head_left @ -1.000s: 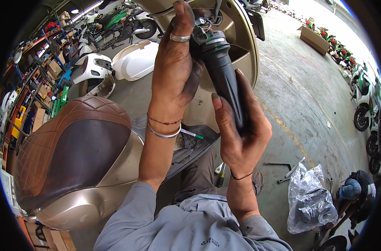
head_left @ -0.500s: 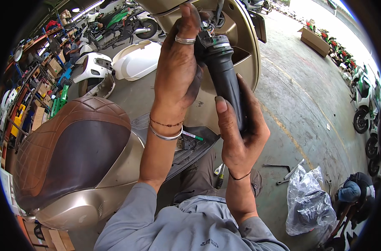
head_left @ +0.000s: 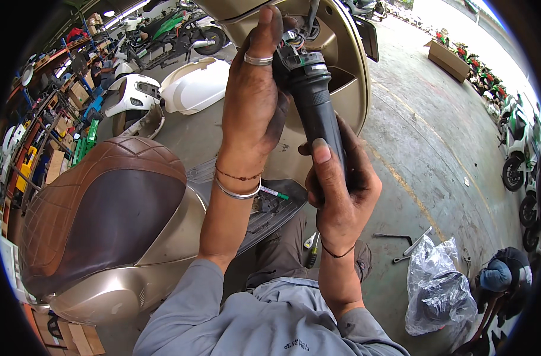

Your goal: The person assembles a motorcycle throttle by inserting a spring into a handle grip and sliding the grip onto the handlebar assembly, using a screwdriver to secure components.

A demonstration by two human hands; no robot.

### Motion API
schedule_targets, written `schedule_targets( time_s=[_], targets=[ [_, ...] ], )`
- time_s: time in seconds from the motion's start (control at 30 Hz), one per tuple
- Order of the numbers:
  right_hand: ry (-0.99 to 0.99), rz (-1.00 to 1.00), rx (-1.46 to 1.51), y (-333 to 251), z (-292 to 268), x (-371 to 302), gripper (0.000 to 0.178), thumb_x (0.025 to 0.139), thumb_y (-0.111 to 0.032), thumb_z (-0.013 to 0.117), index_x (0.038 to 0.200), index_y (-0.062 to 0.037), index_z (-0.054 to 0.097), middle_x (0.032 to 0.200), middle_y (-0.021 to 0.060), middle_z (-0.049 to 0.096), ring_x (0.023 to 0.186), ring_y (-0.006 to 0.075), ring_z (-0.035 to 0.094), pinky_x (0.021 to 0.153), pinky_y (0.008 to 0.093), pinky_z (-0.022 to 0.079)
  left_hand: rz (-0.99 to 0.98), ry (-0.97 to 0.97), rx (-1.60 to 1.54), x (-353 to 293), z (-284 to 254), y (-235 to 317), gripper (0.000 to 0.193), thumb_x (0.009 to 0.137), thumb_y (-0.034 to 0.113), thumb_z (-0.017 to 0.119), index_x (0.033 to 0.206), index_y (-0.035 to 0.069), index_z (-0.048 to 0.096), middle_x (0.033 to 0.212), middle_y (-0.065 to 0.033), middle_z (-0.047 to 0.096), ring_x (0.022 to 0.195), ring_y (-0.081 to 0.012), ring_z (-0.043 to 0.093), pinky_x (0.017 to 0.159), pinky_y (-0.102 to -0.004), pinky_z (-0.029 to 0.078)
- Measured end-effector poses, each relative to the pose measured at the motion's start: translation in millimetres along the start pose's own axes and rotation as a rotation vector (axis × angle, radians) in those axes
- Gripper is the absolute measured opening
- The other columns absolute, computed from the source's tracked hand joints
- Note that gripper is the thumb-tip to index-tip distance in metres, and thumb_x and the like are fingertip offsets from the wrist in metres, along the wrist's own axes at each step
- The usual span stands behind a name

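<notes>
A black ribbed handlebar grip (head_left: 319,115) stands tilted in front of the gold scooter's front shield (head_left: 364,89). At its upper end is a black housing (head_left: 309,61) with thin coloured wires (head_left: 293,43) showing. My left hand (head_left: 251,107) is closed around the left side of this housing, thumb up, its fingers mostly hidden behind. My right hand (head_left: 345,193) wraps the lower part of the grip, thumb in front and fingertips showing on both sides.
Left stands the scooter's brown seat (head_left: 101,202); a marker pen (head_left: 275,193) lies on the footboard (head_left: 279,210). A screwdriver (head_left: 312,255) is between my legs. Rightward on the floor lie a wrench (head_left: 412,244), a hex key (head_left: 395,235) and a clear plastic bag (head_left: 437,285).
My right hand has closed further around the grip, its fingertips now showing on the left side. My left hand stays at the housing, almost still.
</notes>
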State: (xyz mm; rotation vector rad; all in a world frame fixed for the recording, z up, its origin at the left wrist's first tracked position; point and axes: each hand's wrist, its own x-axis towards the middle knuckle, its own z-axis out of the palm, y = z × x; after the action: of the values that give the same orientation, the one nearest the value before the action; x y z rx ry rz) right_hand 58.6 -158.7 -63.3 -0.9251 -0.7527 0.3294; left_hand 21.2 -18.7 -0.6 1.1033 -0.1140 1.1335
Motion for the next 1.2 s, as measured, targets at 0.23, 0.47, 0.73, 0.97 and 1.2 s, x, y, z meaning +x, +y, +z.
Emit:
schedule_targets(
  time_s=[0.23,0.47,0.73,0.97,1.2],
  targets=[
    [-0.012,-0.028,-0.123,-2.1,2.9,-0.7,0.047,0.087,-0.011,0.073,0.128,0.0080,0.057,0.101,0.0129,0.068,0.088,0.0103,0.061,0.079,0.0241,0.049,-0.029,0.019,0.023,1.0,-3.7,3.7,0.045,0.096,0.047,0.058,0.114,0.006,0.060,0.094,-0.0081,0.068,0.086,-0.0176,0.067,0.075,-0.0332,0.055],
    [0.020,-0.467,-0.397,17.3,1.6,7.1,0.052,0.082,-0.004,0.074,0.130,0.0046,0.057,0.095,0.0190,0.068,0.082,0.0179,0.067,0.074,0.0281,0.052,-0.042,0.046,0.015,1.7,0.1,2.9,0.045,0.095,0.048,0.059,0.112,0.006,0.060,0.091,-0.0088,0.068,0.085,-0.0175,0.067,0.073,-0.0333,0.056],
    [0.051,-0.640,-0.528,19.3,3.6,10.6,0.056,0.079,-0.001,0.074,0.132,0.0032,0.056,0.091,0.0180,0.067,0.077,0.0240,0.067,0.071,0.0305,0.052,-0.038,0.044,0.000,2.5,-2.2,4.0,0.044,0.095,0.047,0.061,0.110,0.006,0.061,0.090,-0.0084,0.068,0.083,-0.0174,0.066,0.073,-0.0330,0.055],
    [0.038,-0.558,-0.462,15.8,-0.1,11.2,0.055,0.079,-0.002,0.075,0.130,0.0047,0.057,0.094,0.0183,0.068,0.079,0.0217,0.068,0.073,0.0298,0.053,0.009,0.022,0.011,1.8,-1.1,0.4,0.044,0.094,0.046,0.062,0.111,0.006,0.061,0.090,-0.0074,0.067,0.084,-0.0171,0.066,0.075,-0.0335,0.055],
    [-0.012,-0.024,-0.083,-3.0,1.4,0.9,0.047,0.086,-0.011,0.074,0.126,0.0088,0.058,0.099,0.0151,0.068,0.083,0.0103,0.063,0.076,0.0244,0.051,0.033,0.087,0.006,2.1,0.3,2.3,0.043,0.096,0.045,0.059,0.116,0.006,0.059,0.096,-0.0075,0.067,0.088,-0.0191,0.067,0.077,-0.0360,0.056]
  ],
)
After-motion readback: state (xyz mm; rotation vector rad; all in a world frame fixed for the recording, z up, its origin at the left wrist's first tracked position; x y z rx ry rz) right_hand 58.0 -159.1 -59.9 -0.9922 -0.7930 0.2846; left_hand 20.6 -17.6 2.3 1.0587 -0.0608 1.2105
